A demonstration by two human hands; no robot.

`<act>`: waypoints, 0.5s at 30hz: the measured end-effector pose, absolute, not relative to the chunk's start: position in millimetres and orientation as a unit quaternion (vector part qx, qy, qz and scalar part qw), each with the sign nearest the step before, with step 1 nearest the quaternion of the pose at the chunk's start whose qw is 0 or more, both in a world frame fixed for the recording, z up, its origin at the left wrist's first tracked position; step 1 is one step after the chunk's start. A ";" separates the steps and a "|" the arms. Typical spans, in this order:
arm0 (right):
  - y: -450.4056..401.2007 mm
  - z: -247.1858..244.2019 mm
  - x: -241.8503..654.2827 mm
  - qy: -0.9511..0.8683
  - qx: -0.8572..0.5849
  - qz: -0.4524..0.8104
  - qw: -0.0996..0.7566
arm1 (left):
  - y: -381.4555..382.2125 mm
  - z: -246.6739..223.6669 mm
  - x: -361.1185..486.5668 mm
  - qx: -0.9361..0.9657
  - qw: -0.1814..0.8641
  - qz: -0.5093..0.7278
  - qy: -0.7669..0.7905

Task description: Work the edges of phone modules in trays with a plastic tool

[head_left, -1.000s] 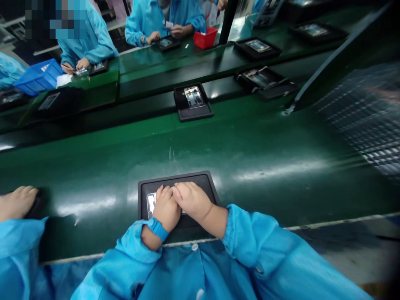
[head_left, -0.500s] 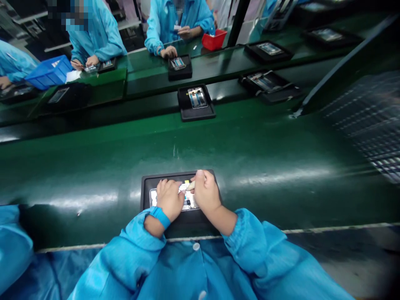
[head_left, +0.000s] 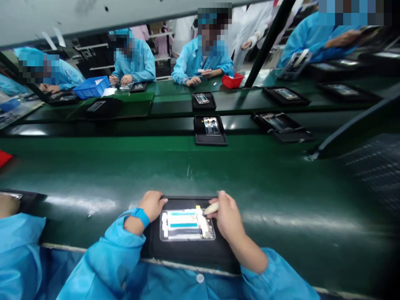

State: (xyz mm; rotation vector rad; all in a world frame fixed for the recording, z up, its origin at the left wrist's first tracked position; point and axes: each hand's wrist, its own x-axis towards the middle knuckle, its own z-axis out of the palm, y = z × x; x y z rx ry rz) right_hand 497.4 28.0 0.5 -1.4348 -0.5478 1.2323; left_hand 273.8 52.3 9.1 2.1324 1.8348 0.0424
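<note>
A black tray (head_left: 190, 254) lies in front of me at the near edge of the green bench. In it rests an open phone housing (head_left: 184, 227) with blue strips, bright metal and a small yellow tab at its top edge. My left hand (head_left: 153, 206) grips the tray's far left corner, thumb over the rim. Between the fingers of my right hand (head_left: 229, 214) is a cream-coloured, blunt-ended tool (head_left: 211, 208). Its tip is at the upper right part of the phone housing; whether it touches cannot be made out.
Beyond the green bench (head_left: 125, 166), black trays with phone parts, such as this tray (head_left: 211, 141), stand along the line. Co-workers in blue sit opposite, by a blue bin (head_left: 92, 87) and a red bin (head_left: 233, 81). A metal post (head_left: 340, 125) rises at right. A neighbour's sleeve (head_left: 20, 250) is at left.
My left hand has moved off the phone housing to the tray's far left corner. My right hand keeps the cream tool near the housing's upper right. The view has tilted up.
</note>
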 end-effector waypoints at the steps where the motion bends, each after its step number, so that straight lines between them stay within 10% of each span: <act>1: 30.2 3.6 505.0 -0.212 -0.611 0.516 0.562 | 50.4 11.1 270.8 0.751 0.171 0.018 0.638; 15: 80.7 -4.6 548.7 -0.126 -0.675 0.469 0.556 | 61.7 17.4 155.5 0.338 0.135 0.150 0.919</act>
